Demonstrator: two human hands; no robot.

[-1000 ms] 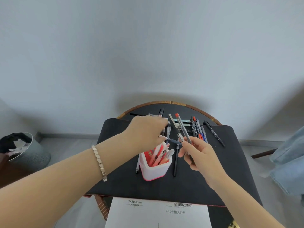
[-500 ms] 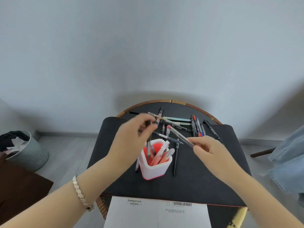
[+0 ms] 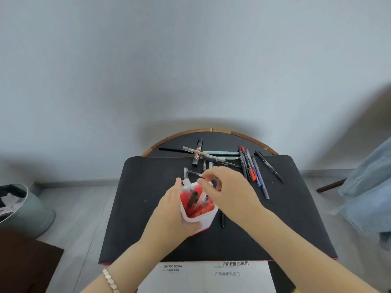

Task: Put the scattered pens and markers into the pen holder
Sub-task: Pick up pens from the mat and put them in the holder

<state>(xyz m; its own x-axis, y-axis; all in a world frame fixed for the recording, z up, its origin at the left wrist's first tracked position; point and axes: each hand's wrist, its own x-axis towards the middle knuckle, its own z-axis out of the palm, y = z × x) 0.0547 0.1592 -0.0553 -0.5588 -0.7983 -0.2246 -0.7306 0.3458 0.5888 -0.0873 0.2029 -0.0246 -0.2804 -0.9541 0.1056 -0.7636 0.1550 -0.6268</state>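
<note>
The left hand [image 3: 171, 216] is wrapped around the white holder [image 3: 203, 218] at the middle of the frame, thumb along its left wall, tipping it so the red inside and the pens [image 3: 195, 200] already in it show. The right hand [image 3: 228, 191] hangs over the holder's mouth, fingers pinched together on a thin dark pen [image 3: 194, 174] that sticks out to the upper left. A beaded bracelet [image 3: 110, 280] sits on the left wrist at the lower left. The holder rests on a black mat [image 3: 148, 208] laid on the round counter [image 3: 211, 130]. Loose pens lie along the mat's upper edge: a black marker [image 3: 197, 152] with a red and white label too small to read, a pale green pen [image 3: 221, 153], a red-tipped marker [image 3: 248, 163], a blue pen [image 3: 256, 173] and a black pen [image 3: 268, 166] at the upper right. One more black pen [image 3: 222, 219] shows just right of the holder. At the bottom, a white sheet [image 3: 207, 278] reads "Suning" with Chinese print beside it. A grey bin [image 3: 27, 210] stands at the left edge.
</note>
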